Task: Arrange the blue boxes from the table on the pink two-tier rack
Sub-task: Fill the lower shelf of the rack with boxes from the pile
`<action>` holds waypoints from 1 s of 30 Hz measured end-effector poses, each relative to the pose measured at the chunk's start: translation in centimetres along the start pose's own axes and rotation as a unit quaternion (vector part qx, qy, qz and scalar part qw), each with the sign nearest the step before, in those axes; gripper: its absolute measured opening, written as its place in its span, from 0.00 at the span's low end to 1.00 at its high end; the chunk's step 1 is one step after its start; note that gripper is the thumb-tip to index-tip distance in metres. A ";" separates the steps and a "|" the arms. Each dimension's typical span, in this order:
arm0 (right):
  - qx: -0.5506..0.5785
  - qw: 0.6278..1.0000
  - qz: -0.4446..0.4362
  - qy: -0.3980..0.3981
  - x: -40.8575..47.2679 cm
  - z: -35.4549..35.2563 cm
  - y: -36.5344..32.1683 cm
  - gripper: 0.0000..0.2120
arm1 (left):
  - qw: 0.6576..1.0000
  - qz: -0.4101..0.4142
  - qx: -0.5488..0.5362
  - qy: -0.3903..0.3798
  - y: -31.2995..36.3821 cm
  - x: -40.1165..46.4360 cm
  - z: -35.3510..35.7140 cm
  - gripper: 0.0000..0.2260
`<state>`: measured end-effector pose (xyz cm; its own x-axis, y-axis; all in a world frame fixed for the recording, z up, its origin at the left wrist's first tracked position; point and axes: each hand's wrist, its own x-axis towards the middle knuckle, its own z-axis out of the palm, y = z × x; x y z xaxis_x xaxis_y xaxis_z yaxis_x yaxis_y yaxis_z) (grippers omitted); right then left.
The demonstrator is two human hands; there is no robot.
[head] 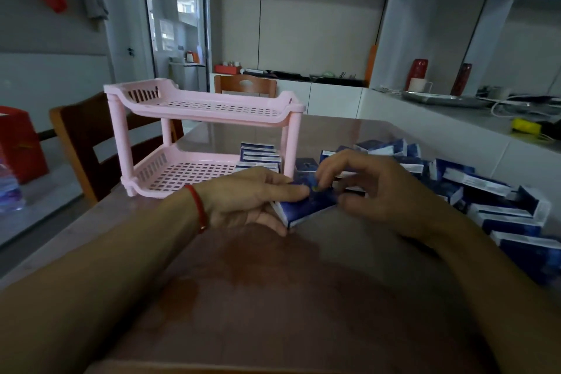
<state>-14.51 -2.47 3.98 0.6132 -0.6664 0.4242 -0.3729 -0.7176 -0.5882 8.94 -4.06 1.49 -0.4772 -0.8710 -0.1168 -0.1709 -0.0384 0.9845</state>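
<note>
A pink two-tier rack (170, 179) stands on the brown table, left of centre. Its top shelf is bare; a small stack of blue boxes (260, 156) sits at the right end of its bottom shelf. In front of the rack's right leg, both hands hold one blue box (306, 206) just above the table. My left hand (243, 200) grips its left end, and my right hand (373, 185) pinches its right end. A pile of several more blue boxes (485, 191) lies on the table to the right.
Wooden chairs (82, 143) stand behind and left of the rack. A white counter (440, 124) with vases, a tray and cables runs along the right. A red box (18, 146) sits at the far left. The table (273, 297) surface near me is bare.
</note>
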 end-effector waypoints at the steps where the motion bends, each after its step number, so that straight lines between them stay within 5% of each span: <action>1: 0.026 0.999 0.000 0.044 0.0 0.0 0.1 0.14 | 0.998 0.009 0.057 -0.005 0.1 -0.2 -0.5 0.20; 3: 0.028 0.995 0.024 0.096 0.2 0.0 0.5 0.10 | 0.979 0.045 0.201 0.013 0.5 -0.5 -1.2 0.15; 10: -0.008 0.994 0.101 -0.033 0.5 2.4 2.3 0.23 | 0.868 0.126 0.481 -0.001 1.4 -0.9 -0.8 0.19; 15: -0.008 0.996 0.091 0.007 0.7 2.9 2.7 0.18 | 0.895 0.081 0.438 0.002 1.1 -1.1 -1.8 0.26; 18: -0.005 0.995 0.088 0.039 0.7 3.9 2.7 0.19 | 0.886 0.098 0.453 0.019 1.5 -1.8 -2.0 0.20; 25: -0.014 0.990 0.047 0.130 1.8 5.3 3.1 0.11 | 0.901 0.111 0.375 0.189 1.1 -8.2 -7.7 0.18; 27: -0.030 0.986 0.047 0.155 2.3 5.7 3.3 0.10 | 0.887 0.090 0.380 0.246 0.9 -8.8 -8.9 0.19; 30: -0.048 0.984 0.058 0.162 2.9 6.1 3.7 0.11 | 0.822 0.038 0.471 0.317 0.7 -7.4 -9.4 0.21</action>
<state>-9.88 -5.85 -1.18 0.3150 -0.7629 0.5645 -0.5010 -0.6388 -0.5839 20.42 -2.25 4.29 -0.0228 -0.9448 0.3270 -0.8960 0.1644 0.4126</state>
